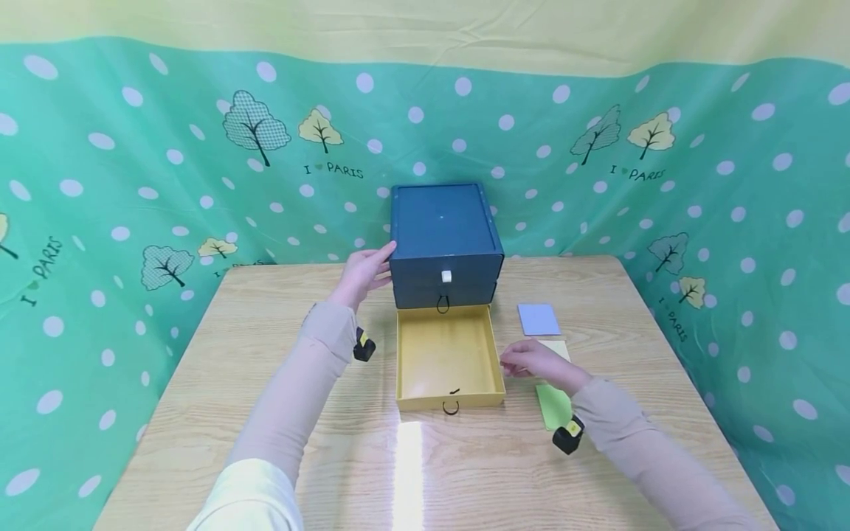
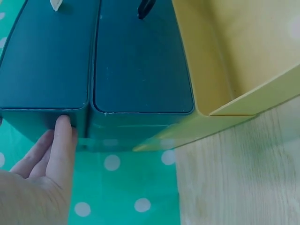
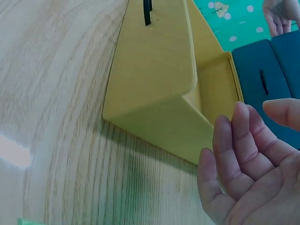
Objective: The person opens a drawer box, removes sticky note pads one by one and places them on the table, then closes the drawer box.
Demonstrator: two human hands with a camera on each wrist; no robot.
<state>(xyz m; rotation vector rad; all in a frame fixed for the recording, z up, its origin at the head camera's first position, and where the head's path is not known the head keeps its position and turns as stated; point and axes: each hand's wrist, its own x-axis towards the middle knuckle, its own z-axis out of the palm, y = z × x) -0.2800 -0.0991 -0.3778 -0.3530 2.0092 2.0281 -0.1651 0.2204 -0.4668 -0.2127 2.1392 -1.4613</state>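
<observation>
A dark blue drawer box (image 1: 441, 221) stands at the back of the table, with its yellow bottom drawer (image 1: 448, 354) pulled out; nothing lies inside that drawer. My left hand (image 1: 361, 276) rests its extended fingers against the box's left side, as the left wrist view also shows. Beside the drawer's right wall is my right hand (image 1: 534, 361), palm turned up in the right wrist view, its fingers loosely bent around nothing. Whether it touches the wall I cannot tell. The upper drawers are closed, one with a white knob (image 1: 446, 276), the other with a black loop (image 1: 443, 304).
Right of the drawer lie a blue paper square (image 1: 539, 319), a pale yellow one (image 1: 559, 348) partly behind my right hand, and a green one (image 1: 553, 405). The wooden table (image 1: 265, 383) ends at a green dotted curtain (image 1: 319, 169) behind the box.
</observation>
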